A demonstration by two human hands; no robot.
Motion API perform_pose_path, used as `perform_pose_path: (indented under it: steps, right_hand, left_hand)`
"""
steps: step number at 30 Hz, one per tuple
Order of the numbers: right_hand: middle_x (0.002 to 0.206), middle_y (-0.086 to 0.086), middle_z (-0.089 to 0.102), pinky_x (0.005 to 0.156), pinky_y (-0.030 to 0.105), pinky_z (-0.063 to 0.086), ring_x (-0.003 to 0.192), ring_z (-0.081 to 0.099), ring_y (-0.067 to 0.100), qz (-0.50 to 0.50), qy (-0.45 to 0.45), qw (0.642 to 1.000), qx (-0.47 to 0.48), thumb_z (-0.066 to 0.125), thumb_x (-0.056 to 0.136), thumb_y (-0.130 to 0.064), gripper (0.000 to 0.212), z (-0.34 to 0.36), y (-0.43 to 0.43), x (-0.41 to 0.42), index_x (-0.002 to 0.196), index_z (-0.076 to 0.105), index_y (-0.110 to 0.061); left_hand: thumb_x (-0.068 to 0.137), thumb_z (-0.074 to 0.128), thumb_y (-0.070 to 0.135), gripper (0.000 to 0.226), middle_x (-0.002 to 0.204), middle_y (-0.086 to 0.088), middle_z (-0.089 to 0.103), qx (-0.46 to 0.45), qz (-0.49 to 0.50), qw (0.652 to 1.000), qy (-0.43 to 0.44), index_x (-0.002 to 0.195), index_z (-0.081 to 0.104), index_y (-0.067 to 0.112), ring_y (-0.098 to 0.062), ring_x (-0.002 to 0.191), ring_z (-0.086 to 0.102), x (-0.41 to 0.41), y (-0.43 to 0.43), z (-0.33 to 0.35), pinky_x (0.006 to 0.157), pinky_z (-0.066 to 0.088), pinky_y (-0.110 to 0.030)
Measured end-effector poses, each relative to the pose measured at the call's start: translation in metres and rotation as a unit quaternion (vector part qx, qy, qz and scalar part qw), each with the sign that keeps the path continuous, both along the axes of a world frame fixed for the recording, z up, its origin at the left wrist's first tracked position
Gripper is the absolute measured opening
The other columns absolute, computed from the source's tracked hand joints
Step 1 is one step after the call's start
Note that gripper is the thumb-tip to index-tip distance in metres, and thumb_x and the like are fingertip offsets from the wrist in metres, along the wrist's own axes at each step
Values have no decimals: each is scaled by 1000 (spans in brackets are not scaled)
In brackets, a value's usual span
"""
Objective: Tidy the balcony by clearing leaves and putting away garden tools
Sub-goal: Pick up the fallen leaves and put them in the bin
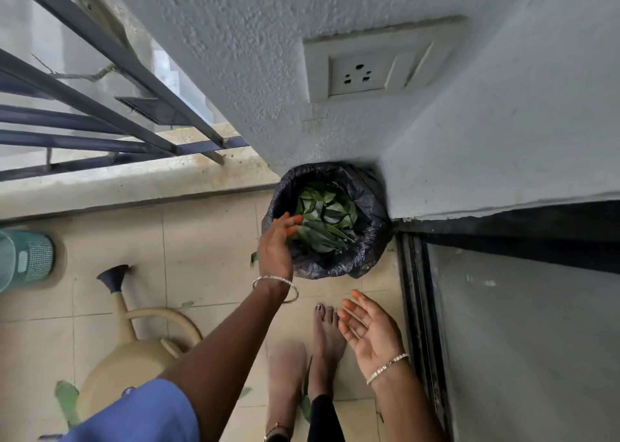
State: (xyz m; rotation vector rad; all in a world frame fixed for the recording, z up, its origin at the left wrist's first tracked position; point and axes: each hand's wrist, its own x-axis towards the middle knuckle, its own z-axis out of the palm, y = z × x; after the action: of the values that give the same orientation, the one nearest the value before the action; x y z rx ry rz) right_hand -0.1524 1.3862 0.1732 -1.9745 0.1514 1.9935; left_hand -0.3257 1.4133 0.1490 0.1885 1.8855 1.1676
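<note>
The risk I see here is that some leaves miss the round bin lined with a black plastic bag [367, 240]: one small green leaf [254, 259] lies or falls just outside the rim, beside the left hand [276, 243], and the loose bag edge could fold in and push others out. The left hand is over the near rim with straight fingers and holds nothing. The right hand [367, 332] is lower, palm up, fingers relaxed, also without anything in it. The bin stands in the wall corner and has a heap of dark green leaves [323, 220] inside. More green leaves [67, 399] remain on the beige tiled floor [208, 257], near the beige plastic watering can [127, 357], which is not put away. What is inside the teal woven plastic basket [27, 257] at the left edge, I cannot tell
</note>
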Motion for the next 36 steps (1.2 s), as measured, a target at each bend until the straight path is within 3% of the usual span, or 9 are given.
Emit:
perform_pose_path:
  steps: [2,5,9,11,15,24,29,36]
  right_hand:
    - [90,8,67,69,31,51,79,62,20,0,2,1000,20,60,94,-19,14,17,9,-3,104,65,-10]
    - [89,6,67,69,30,50,77,62,18,10,2,998,57,56,96,-19,15,51,19,-5,104,66,-11]
    - [85,6,67,67,29,48,74,61,18,15,4,993,115,54,97,-18,14,121,29,-6,102,65,-12]
    - [84,5,67,69,30,49,73,61,18,22,17,989,145,55,97,-17,16,169,29,-9,106,66,-11]
    - [81,6,68,68,30,50,69,62,18,30,49,977,208,56,96,-16,13,270,20,-19,103,66,-10]
    - [79,5,69,68,29,51,69,63,17,39,79,938,336,58,95,-15,14,460,-35,-36,102,68,-10]
    - [81,5,69,67,30,52,71,65,18,121,97,917,368,57,95,-15,16,540,-71,-64,102,70,-10]
    - [80,4,68,66,28,52,73,63,19,228,151,847,456,54,97,-15,17,638,-102,-98,101,70,-10]
  left_hand:
    - [88,43,11,33,117,-15,67,6,16,1000,14,96,74,3,-2,98,61,2,-18,17,80,44,-9]
    - [80,44,20,36,108,-12,70,-6,50,999,4,93,74,6,-16,99,62,9,-35,53,81,46,-20]
    - [73,48,17,28,104,-20,68,-1,78,996,-36,87,71,9,-21,90,63,22,-50,130,75,51,-32]
    - [72,51,16,26,96,-19,70,17,62,997,-35,87,71,7,-25,88,66,24,-59,177,72,52,-34]
    - [88,46,-5,24,79,-12,69,65,49,996,-27,86,68,5,-26,81,67,15,-80,274,67,52,-31]
    - [92,39,-7,28,79,-11,67,180,86,979,-44,88,64,5,-27,70,66,-10,-145,452,63,52,-33]
    - [91,42,-6,25,72,-10,66,220,126,965,-62,86,64,6,-23,60,63,-33,-177,535,53,53,-28]
    - [91,44,-2,22,73,-11,65,288,195,938,-1,90,65,5,-22,60,63,-57,-234,624,58,50,-30]
